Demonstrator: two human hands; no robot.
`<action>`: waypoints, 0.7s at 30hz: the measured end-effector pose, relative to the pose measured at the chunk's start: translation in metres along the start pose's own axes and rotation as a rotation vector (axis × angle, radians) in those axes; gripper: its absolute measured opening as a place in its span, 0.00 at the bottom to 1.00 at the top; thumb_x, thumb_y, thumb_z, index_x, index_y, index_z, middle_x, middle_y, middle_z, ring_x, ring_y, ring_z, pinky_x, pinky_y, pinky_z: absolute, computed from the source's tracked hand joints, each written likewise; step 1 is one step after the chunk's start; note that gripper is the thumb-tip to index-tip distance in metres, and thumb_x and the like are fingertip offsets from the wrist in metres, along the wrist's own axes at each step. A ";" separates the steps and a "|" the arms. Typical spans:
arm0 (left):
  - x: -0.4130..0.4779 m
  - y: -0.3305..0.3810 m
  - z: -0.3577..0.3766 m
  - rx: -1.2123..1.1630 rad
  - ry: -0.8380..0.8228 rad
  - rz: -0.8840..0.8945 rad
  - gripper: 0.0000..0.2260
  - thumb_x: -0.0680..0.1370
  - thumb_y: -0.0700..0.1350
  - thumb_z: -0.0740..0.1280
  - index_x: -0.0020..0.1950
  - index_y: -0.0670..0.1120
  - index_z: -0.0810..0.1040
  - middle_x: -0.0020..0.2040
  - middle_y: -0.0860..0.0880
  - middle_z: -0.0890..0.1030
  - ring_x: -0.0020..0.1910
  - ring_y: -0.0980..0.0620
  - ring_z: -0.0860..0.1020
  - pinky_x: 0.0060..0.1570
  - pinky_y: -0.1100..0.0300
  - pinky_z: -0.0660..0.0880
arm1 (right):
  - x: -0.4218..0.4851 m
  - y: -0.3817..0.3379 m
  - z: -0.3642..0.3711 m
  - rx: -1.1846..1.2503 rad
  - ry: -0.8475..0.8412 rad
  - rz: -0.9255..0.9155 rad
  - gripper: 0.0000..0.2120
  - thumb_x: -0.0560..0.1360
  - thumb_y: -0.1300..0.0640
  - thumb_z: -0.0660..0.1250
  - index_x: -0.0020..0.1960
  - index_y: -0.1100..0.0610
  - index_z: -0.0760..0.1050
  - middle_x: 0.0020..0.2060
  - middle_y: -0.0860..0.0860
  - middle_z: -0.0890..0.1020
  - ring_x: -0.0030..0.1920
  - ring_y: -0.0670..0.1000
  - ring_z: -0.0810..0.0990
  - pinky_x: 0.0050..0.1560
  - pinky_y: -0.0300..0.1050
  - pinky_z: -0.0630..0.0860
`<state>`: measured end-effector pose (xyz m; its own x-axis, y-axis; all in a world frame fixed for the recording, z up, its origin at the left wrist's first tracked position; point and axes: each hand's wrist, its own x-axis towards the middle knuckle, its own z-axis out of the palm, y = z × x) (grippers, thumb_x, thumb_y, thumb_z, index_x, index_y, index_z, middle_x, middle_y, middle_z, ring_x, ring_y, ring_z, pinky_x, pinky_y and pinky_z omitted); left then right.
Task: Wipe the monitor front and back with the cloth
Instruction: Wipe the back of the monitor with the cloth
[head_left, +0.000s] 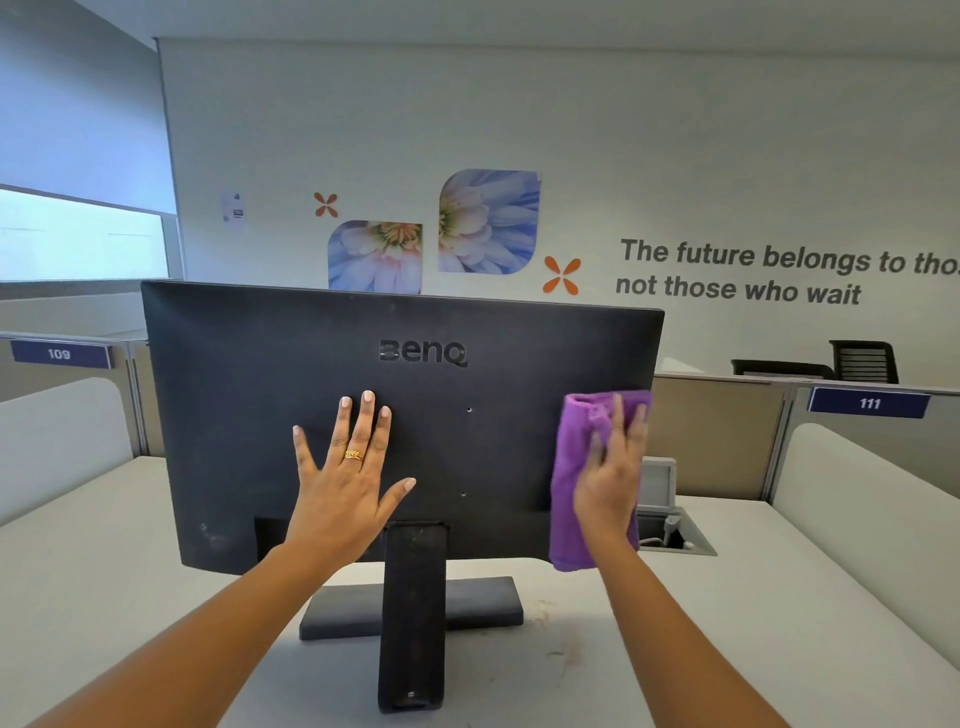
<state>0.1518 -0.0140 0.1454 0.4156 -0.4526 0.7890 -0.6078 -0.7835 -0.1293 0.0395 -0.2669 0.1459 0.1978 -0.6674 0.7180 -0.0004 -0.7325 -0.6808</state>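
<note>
A black monitor (260, 395) stands on its stand (413, 618) with its back toward me; its screen side is hidden. My left hand (348, 483) lies flat on the middle of the back panel, fingers spread and straight. At the panel's right edge, my right hand (610, 478) presses a folded purple cloth (569, 499) against the back with straight fingers. The cloth hangs down past the monitor's lower edge.
The monitor sits on a white desk (104, 597) with low white dividers at left and right. An open cable box (675, 535) is set into the desk just right of the monitor. Partitions numbered 109 and 111 and dark chairs (862, 361) stand behind.
</note>
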 end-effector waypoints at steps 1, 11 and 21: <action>0.000 -0.001 0.000 0.004 0.001 0.007 0.33 0.77 0.66 0.42 0.75 0.45 0.52 0.75 0.46 0.54 0.74 0.46 0.47 0.68 0.42 0.42 | 0.001 0.009 -0.002 0.053 0.007 0.118 0.24 0.80 0.51 0.52 0.75 0.49 0.53 0.75 0.51 0.55 0.73 0.58 0.59 0.66 0.58 0.67; 0.000 -0.002 0.002 -0.007 0.023 0.011 0.34 0.77 0.66 0.41 0.75 0.45 0.52 0.75 0.46 0.54 0.75 0.46 0.47 0.68 0.41 0.41 | -0.042 0.029 -0.001 0.115 -0.092 0.339 0.25 0.80 0.52 0.53 0.75 0.51 0.52 0.74 0.54 0.59 0.70 0.60 0.65 0.65 0.58 0.68; -0.003 -0.020 -0.011 0.000 -0.029 0.069 0.31 0.78 0.64 0.42 0.74 0.47 0.56 0.75 0.47 0.57 0.75 0.52 0.43 0.68 0.40 0.37 | -0.089 -0.037 0.031 -0.243 -0.190 -0.394 0.22 0.80 0.47 0.49 0.72 0.51 0.61 0.72 0.57 0.64 0.71 0.61 0.62 0.65 0.56 0.66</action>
<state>0.1560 0.0075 0.1523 0.3920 -0.5175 0.7606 -0.6356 -0.7501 -0.1828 0.0525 -0.1764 0.1023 0.4042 -0.3141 0.8590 -0.1137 -0.9491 -0.2936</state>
